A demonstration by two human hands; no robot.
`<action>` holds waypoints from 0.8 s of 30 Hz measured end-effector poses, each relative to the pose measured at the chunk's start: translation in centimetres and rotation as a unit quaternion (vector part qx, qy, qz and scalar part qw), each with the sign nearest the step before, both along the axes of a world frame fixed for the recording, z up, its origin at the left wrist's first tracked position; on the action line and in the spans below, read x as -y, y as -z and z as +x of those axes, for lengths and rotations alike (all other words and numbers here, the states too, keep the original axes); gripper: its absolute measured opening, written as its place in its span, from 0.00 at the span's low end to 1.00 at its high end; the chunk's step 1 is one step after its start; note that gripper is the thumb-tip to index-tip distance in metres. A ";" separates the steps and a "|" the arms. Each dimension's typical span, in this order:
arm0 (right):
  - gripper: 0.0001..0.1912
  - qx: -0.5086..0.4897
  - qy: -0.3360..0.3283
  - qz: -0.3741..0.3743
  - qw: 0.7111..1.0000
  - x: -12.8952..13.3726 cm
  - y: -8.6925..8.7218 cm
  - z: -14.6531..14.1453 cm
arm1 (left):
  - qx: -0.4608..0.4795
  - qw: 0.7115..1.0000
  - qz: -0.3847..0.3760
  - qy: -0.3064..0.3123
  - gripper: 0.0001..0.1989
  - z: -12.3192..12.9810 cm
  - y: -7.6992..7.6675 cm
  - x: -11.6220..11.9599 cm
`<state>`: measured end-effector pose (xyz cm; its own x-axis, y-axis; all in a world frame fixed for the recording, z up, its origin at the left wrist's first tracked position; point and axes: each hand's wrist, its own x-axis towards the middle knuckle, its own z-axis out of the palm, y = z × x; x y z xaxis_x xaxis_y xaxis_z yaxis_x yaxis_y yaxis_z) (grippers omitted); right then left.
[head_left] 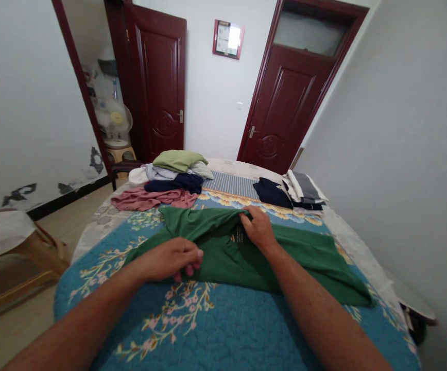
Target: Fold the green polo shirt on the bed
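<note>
A green garment lies spread across a blue floral cloth on the table, its long side running left to right. Printed marks show inside its neckline near the middle. My right hand pinches the garment's upper edge beside those marks, thumb against fingers. Over the garment's left part is my left hand, its fingers loosely curled and slightly blurred; whether they touch or hold any fabric cannot be made out.
Piled clothes stand at the back left, with a light green piece on top and a pink one in front. Folded dark and white clothes lie back right. A stool stands left of the table.
</note>
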<state>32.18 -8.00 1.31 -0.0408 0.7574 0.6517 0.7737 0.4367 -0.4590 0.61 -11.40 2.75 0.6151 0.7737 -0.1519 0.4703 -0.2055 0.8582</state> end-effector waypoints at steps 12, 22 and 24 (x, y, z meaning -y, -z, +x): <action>0.07 -0.019 -0.009 -0.002 1.000 0.6 -0.2 -0.4 | -0.200 0.935 0.289 -0.057 0.30 7.7 3.8 -2.3; 0.07 0.026 -0.031 -0.012 0.999 1.3 1.1 0.7 | -0.253 0.878 0.289 -0.285 0.34 6.2 3.5 -6.9; 0.07 0.048 -0.049 -0.023 0.997 1.7 2.0 0.5 | -0.236 0.885 0.280 -0.289 0.35 4.8 3.8 -7.3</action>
<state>32.69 -9.73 -0.65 -0.1760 0.7755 0.6064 0.7699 0.4923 -0.4061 5.41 -4.10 -1.04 0.0632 0.9735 0.2200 0.9140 -0.1450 0.3789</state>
